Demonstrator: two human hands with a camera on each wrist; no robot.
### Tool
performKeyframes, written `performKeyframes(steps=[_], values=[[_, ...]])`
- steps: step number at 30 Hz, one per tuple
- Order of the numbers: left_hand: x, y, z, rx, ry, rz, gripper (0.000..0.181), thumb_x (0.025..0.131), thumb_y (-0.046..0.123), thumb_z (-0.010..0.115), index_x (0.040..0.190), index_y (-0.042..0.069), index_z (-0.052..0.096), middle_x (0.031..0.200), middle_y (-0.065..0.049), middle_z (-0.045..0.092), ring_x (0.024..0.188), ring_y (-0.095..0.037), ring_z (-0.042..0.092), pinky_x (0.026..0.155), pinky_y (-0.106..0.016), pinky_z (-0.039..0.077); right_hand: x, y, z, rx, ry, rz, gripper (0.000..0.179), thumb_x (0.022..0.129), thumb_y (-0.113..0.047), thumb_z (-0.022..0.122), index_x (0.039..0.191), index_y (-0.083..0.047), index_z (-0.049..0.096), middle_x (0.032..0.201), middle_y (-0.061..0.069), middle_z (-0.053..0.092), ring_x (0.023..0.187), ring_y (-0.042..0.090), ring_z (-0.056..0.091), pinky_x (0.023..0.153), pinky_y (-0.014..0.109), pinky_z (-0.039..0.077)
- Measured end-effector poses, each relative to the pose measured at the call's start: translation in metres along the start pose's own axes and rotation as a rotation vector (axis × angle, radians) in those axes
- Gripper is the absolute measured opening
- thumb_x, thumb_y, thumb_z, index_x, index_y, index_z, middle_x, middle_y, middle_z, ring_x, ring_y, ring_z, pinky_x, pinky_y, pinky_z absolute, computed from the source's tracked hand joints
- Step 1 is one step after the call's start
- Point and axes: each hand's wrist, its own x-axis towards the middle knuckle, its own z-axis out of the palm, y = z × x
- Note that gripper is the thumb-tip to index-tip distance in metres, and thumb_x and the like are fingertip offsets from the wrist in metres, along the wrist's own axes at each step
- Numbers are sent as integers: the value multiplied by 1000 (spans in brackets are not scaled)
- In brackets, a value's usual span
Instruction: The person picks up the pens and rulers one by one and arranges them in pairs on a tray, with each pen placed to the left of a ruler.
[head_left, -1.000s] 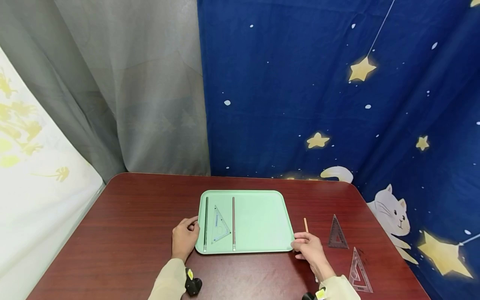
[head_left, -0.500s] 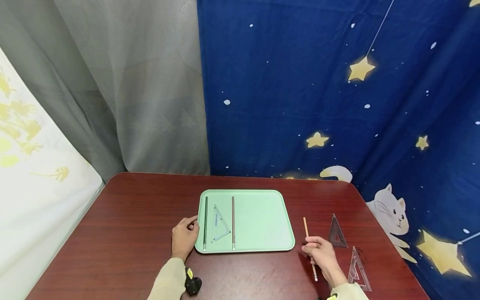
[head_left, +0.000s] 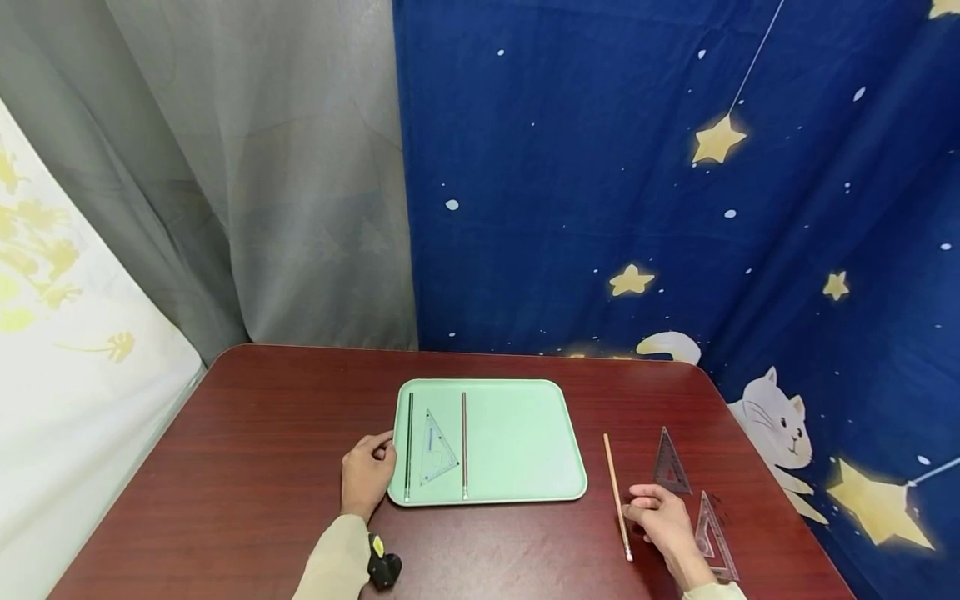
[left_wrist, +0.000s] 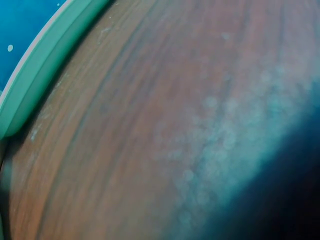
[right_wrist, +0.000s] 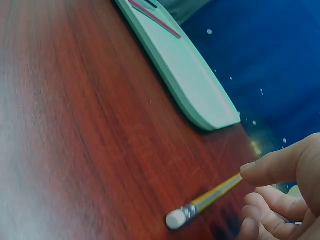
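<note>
The tray (head_left: 525, 442) is showing mint green, its 2 pencils (head_left: 464, 446) black and dark red; the other pencil (right_wrist: 217, 194) is showing yellow with a white eraser (right_wrist: 175, 219). The blue curtain (head_left: 555, 258) is displaying yellow stars (head_left: 719, 139).

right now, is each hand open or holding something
Left hand: at the edge of the tray; grip cannot be told.
Right hand: open, loosely curled beside the pencil.

The pale green tray (head_left: 525, 442) lies flat on the tabletop (head_left: 285, 417), its left rim at the left hand (head_left: 367, 475). Right of it lies the yellow pencil (head_left: 614, 479), far end slanting slightly leftward, white eraser (right_wrist: 175, 219) at the near end; the right hand (head_left: 662, 518) is just beside it.
</note>
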Motion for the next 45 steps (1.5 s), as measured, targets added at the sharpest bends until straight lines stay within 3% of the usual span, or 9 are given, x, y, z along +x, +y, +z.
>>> performKeyframes(steps=[18,25,45], values=[[-1,1,-1,-11,12,5,22,83,8,61,101,8,75,78,0,66,64,-7,53,62,-24,44,-3,20,-25,-33,12,86,48,74,-5,71,116,10,54,75,-4,56,60,9,48,52,26,42],[0,0,-1,-7,27,20,22,83,8,62,100,8,76,76,0,65,64,-7,53,62,-24,44,-3,27,-35,-83,17,94,49,74,-7,73,116,10,55,81,3,58,74,13,50,64,26,42],[0,-1,0,-7,7,5,22,83,8,61,101,8,75,79,-1,65,65,-7,53,62,-24,43,-6,39,-57,-167,90,105,57,69,-16,79,115,8,56,82,1,60,73,10,51,65,26,41]])
